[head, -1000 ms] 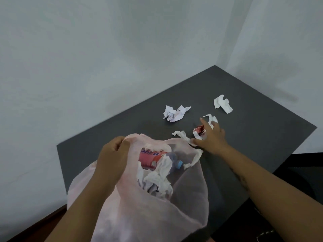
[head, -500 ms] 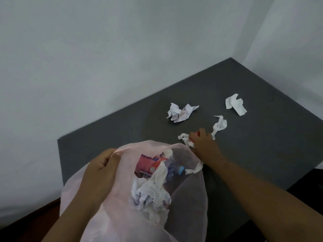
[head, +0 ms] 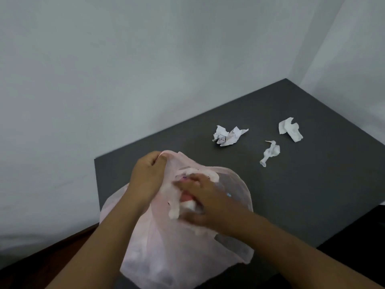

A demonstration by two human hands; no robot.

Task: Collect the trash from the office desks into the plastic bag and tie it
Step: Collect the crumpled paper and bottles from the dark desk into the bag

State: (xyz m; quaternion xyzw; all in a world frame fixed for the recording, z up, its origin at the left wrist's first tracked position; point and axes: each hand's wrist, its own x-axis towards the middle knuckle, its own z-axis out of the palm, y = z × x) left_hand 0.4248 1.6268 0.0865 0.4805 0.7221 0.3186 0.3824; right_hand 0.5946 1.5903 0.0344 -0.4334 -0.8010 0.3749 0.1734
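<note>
Two pale walls (head: 125, 69) meet in a corner behind a dark grey bench (head: 302, 195), which fills the middle and right of the view. A strip of brown floor (head: 62, 253) shows at lower left, beside the bench.

A thin pink bag (head: 166, 251) is at the near-left part of the bench, its mouth gaping upward. I cannot tell whether its bottom rests on the bench. The plastic is sheer enough to show dim lumps low inside.

The left hand (head: 149, 176) grips the far-left rim of the bag, with its fingers curled round a bunched fold of plastic, and holds it up. The right hand (head: 208, 205) is at the bag's mouth, knuckles up, reaching leftward and smeared by motion. White and red trash (head: 187, 202) lies just under its fingers and touches them. I cannot tell whether the fingers clutch it or only press on it.

Three scraps lie on the bench beyond the bag, apart from it and from one another. The largest, a crumpled paper (head: 228, 136) with faint print, lies farthest left, nearest the back wall. A folded tissue (head: 290, 129) lies farthest right. The smallest, a twisted tissue (head: 270, 152), lies between them and somewhat nearer, close to the folded one.
</note>
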